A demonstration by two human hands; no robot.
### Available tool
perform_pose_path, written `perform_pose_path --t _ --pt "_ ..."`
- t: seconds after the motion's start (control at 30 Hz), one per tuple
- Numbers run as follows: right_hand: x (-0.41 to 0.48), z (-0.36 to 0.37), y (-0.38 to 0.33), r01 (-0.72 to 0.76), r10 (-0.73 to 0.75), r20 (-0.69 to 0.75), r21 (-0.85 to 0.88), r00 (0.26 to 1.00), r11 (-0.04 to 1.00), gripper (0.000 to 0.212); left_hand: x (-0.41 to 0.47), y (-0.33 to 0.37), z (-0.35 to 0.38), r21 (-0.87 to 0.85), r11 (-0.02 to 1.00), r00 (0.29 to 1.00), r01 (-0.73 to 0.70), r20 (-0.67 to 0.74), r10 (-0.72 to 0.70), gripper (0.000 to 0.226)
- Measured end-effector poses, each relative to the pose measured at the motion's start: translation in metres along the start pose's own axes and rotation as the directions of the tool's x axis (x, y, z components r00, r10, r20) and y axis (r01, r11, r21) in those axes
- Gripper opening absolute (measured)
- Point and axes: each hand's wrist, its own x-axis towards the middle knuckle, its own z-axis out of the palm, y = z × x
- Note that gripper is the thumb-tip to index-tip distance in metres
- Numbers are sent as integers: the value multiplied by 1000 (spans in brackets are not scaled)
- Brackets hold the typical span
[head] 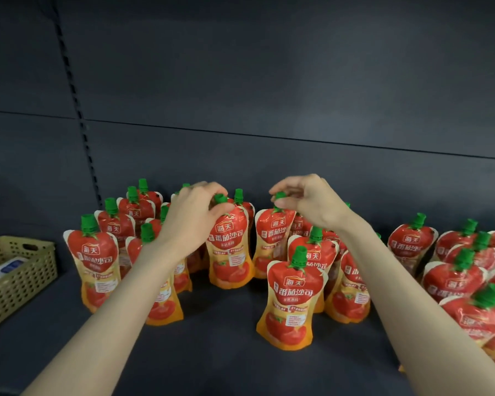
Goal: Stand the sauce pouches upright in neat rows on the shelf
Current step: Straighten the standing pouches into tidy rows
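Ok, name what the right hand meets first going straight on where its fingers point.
The right hand points down at the green cap it pinches, then likely that pouch itself.

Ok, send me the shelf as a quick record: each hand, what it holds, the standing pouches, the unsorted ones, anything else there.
left hand: grips the top of the centre pouch, upright
right hand: pinches the cap of the neighbouring pouch, upright
standing group: upright pouches at left, rows uneven
front pouch: upright, foremost of all
right pile: pouches leaning and overlapping, not sorted
basket: far left on the shelf
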Motion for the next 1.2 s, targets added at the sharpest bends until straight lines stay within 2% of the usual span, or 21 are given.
perform_pose_path --t 0.3,0.5,0.67,0.87,0.97,1.03,1.1,1.2 --pt "-13 16 -51 140 -147 38 145 988 979 21 -59 -6 -34 -134 991 969 16 -244 -49 33" --pt "-44 52 -81 147 -154 19 207 988 967 20 -107 -40 -49 -344 937 969 59 -204 -136 32" --pt "-78 95 -93 98 -86 -51 304 995 948 18 -137 -71 -60 -382 924 980 36 -169 -108 34" --pt "-107 141 -108 49 66 -241 440 968 897 25 -153 -89 -71 -557 830 992 23 -90 -88 38" --pt "-122 165 -106 -16 201 -290 534 936 845 48 -167 -98 -63 -671 728 983 142 10 -183 49" --pt "-135 184 -103 -79 310 -259 639 915 765 60 -180 -107 -51 -755 602 956 260 114 -271 58" --pt "-150 202 -100 -158 403 -214 684 890 712 55 -198 -114 -38 -769 529 927 359 231 -294 54" --pt "-162 220 -95 -230 451 -167 678 877 698 25 -215 -119 -32 -767 501 914 401 303 -268 31"
